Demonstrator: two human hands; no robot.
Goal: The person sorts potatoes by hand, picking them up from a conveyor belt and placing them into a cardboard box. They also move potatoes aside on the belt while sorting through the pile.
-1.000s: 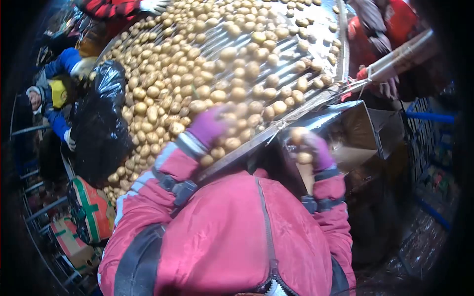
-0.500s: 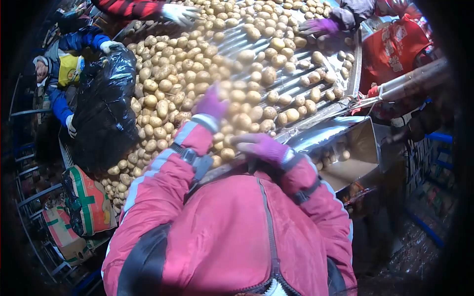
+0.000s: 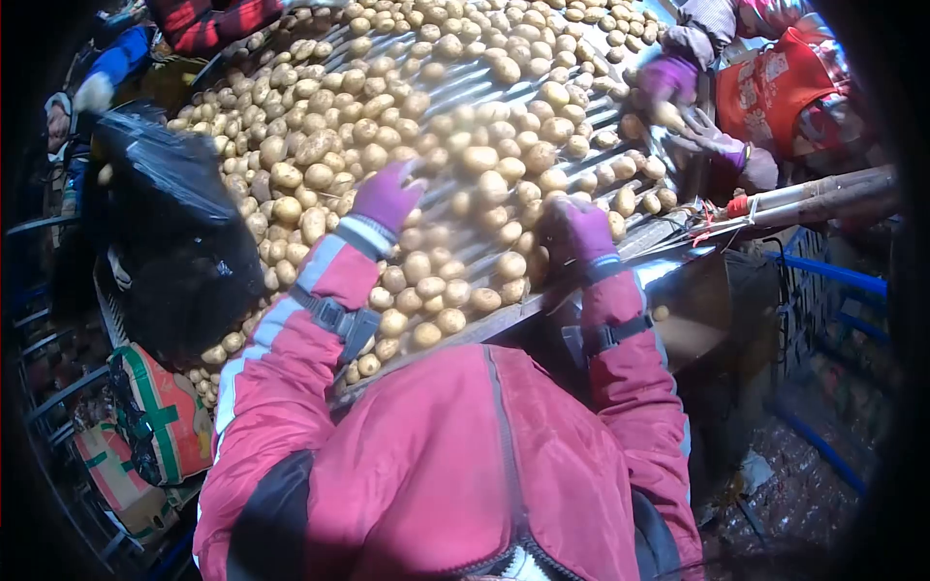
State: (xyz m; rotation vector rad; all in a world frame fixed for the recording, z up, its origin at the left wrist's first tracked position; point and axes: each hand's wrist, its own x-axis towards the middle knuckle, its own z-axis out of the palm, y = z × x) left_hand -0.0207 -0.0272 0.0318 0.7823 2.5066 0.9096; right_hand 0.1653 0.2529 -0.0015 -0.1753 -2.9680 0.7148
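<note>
Potatoes (image 3: 315, 174) cover a table with metal rollers (image 3: 465, 82). My left hand (image 3: 387, 197), in a purple glove, is just above the potatoes at mid-table; its fingers are bent but apart, with nothing seen in them. My right hand (image 3: 586, 230), also gloved in purple, is by the table's near edge (image 3: 494, 321). Its fingers curl downward around something dark that I cannot make out. Between my hands lie loose potatoes (image 3: 431, 288), some blurred.
A black plastic bag (image 3: 184, 223) is at left, near a co-worker's blue sleeve (image 3: 121, 63). Printed sacks (image 3: 165, 412) stand below it. Another co-worker's gloved hands (image 3: 717, 145) work at right. A pole (image 3: 823, 194) juts in; a box (image 3: 678, 334) is below the edge.
My right hand has moved up and right, and its fingers have curled in. My left hand has shifted slightly left. The co-worker at right now has two hands over the rollers.
</note>
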